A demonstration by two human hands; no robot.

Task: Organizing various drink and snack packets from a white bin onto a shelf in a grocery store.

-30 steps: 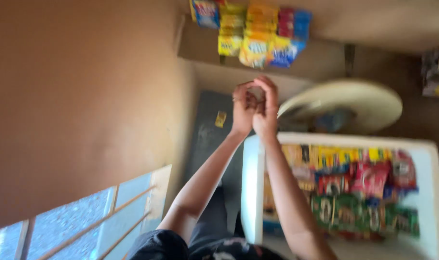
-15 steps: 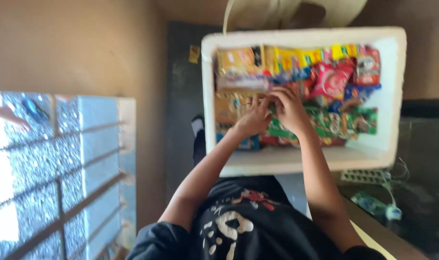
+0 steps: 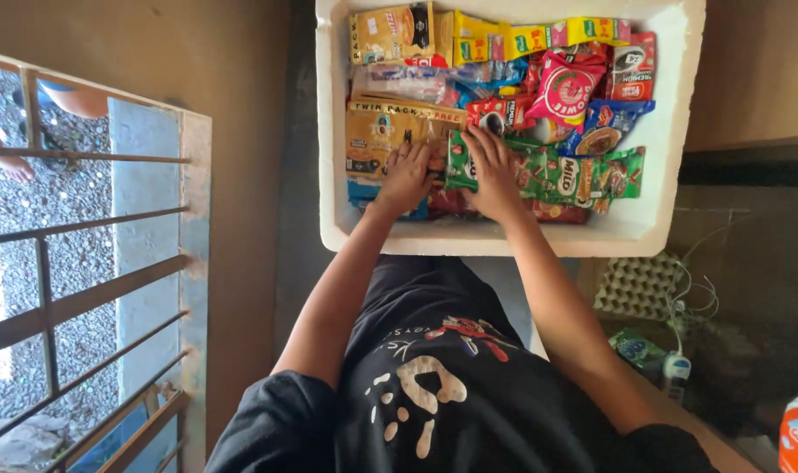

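Both hands are inside the white foam box, which is full of snack and drink sachets. The left hand lies flat on the orange-brown packet, fingers a bit spread and pressing down, not pinching anything. The right hand is on the strip of green sachets, fingers spread over its left end, next to the left hand; if the thumb grips under the strip I cannot tell. The green strip lies across the middle of the box, near the front wall, w/ a pink bag and yellow packets behind it. The step in hand looks like sorting or pulling out the green strip. To do it well, I think: keep the left hand holding the neighbour packet down, slide the right fingers under the strip's edge, lift slowly so the joined sachets do not tear & do not drag other packs over the box's rim. An egg tray is at the right, outside the box.
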